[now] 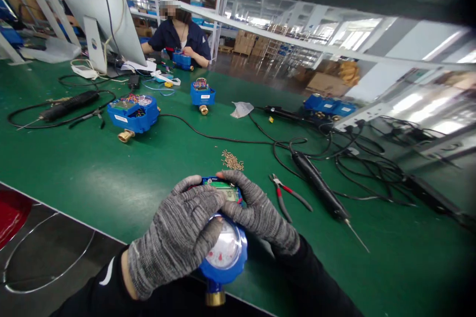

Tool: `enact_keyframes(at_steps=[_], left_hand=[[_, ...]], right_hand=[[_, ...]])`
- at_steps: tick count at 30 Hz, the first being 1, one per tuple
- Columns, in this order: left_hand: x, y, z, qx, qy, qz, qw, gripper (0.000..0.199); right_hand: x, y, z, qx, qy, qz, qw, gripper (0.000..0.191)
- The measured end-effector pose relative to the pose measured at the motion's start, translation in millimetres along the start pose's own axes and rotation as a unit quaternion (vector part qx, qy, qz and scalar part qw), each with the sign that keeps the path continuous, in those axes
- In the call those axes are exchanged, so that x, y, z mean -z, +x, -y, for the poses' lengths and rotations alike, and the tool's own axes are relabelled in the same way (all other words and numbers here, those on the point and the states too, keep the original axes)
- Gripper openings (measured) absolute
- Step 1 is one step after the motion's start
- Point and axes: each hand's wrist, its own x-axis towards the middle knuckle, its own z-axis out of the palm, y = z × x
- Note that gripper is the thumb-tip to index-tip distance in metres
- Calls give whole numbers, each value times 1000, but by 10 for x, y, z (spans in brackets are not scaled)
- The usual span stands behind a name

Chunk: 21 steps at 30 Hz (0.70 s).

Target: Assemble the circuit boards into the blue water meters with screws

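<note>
A blue water meter (pixel 223 250) with a round clear dial and a brass threaded end sits at the table's near edge. At its far end a green circuit board (pixel 223 189) with a small lit display shows between my fingers. My left hand (pixel 182 230), in a grey knit glove, lies across the meter's left side, its thumb over the dial and its fingers over the board. Wrapped round the right side of the housing is my right hand (pixel 256 208), gloved alike, thumb near the display. Part of the board is hidden under the fingers.
Small brass screws (pixel 232 160) lie heaped beyond the hands. Red-handled cutters (pixel 284 195) and a black electric screwdriver (pixel 320 185) are to the right, amid cables. Another open meter (pixel 134 113) stands left, a smaller one (pixel 203 94) farther back. A co-worker (pixel 180 34) sits across the table.
</note>
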Motion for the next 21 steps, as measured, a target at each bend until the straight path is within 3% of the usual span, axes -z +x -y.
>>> enact_keyframes(at_steps=[3, 5, 6, 7, 9, 11, 13, 16, 21], left_hand=[[8, -21, 30, -14, 3, 27, 1000, 46], [-16, -49, 55, -11, 9, 41, 999, 46], [-36, -69, 69, -9, 12, 43, 999, 46], [-58, -93, 83, -9, 16, 40, 999, 46], [-105, -149, 112, -11, 30, 27, 999, 50], [-141, -202, 135, -10, 48, 11, 999, 52], [-159, -239, 147, -9, 61, 6, 998, 53], [-157, -258, 145, -9, 66, -1, 998, 56], [-137, -240, 137, -20, 56, 4, 998, 59]], right_hand=[[480, -33, -86, -16, -37, 82, 996, 81], [926, -88, -166, -104, -135, -64, 983, 74], [1147, -126, -216, -187, -215, -185, 941, 67], [1348, -168, -276, -240, -253, -254, 902, 64], [1653, -252, -415, -305, -286, -324, 849, 61], [1819, -318, -557, -348, -276, -347, 826, 48], [1894, -358, -658, -357, -241, -357, 829, 36], [1974, -375, -652, -328, -143, -370, 857, 27], [2007, -264, -225, -175, 75, -390, 901, 39]])
